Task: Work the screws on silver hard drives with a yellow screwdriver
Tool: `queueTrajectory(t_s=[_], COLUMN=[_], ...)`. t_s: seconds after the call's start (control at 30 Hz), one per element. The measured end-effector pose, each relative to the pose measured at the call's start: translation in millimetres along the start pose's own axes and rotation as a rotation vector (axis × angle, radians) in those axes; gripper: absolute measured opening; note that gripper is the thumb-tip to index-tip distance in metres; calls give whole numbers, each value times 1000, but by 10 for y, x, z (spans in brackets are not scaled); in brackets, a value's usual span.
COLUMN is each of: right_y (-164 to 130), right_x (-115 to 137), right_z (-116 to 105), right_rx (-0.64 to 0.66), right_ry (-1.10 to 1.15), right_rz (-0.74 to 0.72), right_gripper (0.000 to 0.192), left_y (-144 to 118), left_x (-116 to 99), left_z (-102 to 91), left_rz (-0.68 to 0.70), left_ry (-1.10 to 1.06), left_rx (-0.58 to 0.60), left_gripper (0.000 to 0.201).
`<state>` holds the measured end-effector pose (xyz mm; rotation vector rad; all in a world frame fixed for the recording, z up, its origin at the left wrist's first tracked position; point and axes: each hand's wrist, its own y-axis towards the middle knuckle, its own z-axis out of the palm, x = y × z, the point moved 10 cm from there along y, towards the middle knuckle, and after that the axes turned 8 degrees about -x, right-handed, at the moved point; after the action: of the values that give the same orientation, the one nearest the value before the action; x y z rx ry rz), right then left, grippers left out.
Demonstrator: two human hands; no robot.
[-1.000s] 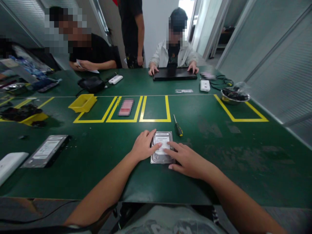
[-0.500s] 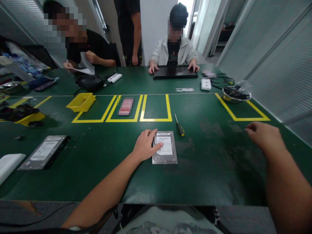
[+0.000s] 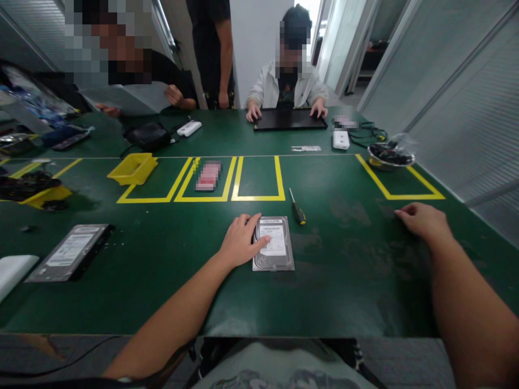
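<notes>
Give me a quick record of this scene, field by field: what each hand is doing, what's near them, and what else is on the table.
left hand: flat on the left edge of the hard drive, fingers on its label
right hand: palm down on the green table, holding nothing
screwdriver: just beyond the drive, untouched
second hard drive: far left
yellow tray: left of the taped boxes
metal bowl: far right
</notes>
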<state>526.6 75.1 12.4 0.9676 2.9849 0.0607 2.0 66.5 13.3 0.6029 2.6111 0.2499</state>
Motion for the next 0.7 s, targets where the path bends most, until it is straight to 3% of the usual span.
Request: queueTrajectory(t_s=[0.23, 0.7], right_y=[2, -271], right_x=[11, 197], right_z=[38, -54], right_rx=[-28, -27], right_ry=[-29, -76], right_rz=[-11, -69], right_gripper=[28, 43], left_y=[-9, -33], left_x=[-4, -22], left_z=[0, 12], left_rz=[-5, 17], left_ry=[-10, -1], left_rx=[6, 21], left_gripper=[73, 84])
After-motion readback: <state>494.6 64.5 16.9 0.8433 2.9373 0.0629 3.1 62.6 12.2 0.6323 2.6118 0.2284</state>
